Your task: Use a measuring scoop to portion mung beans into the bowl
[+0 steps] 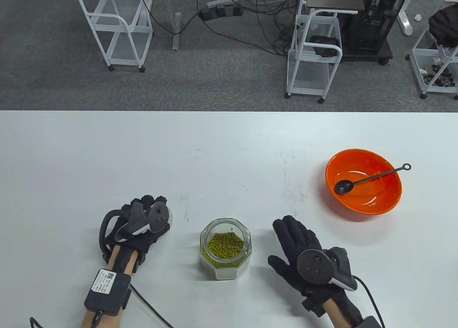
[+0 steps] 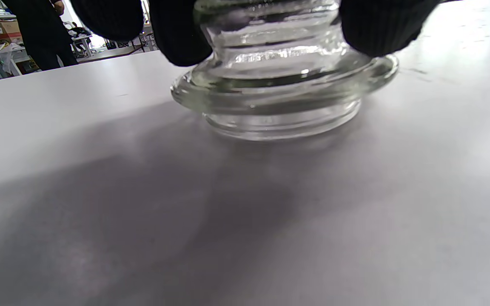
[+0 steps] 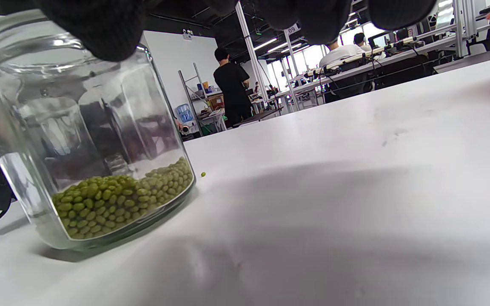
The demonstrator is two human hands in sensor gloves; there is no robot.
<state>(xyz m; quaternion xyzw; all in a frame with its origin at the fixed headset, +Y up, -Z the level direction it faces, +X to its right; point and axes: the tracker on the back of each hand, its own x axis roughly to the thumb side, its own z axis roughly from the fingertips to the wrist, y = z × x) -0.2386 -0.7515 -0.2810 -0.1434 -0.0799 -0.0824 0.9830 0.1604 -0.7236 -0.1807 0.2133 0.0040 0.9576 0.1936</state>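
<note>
An open glass jar [image 1: 226, 247] holding mung beans [image 1: 225, 244] stands at the table's front middle. My left hand [image 1: 152, 202] is to its left, fingers [image 2: 181, 34] curled over the clear glass lid [image 2: 283, 97], which sits on the table. My right hand [image 1: 286, 238] lies just right of the jar, fingers spread and holding nothing. The right wrist view shows the jar [image 3: 87, 140] up close, with the beans [image 3: 121, 199] covering its bottom. The orange bowl [image 1: 379, 194] sits far right, and the black measuring scoop [image 1: 372, 179] lies in it, handle over the rim.
One loose bean [image 3: 203, 174] lies on the table beside the jar. The white table's far edge [image 1: 229, 111] runs across the view, with white carts [image 1: 120, 27] and cables on the floor beyond. People stand in the room behind.
</note>
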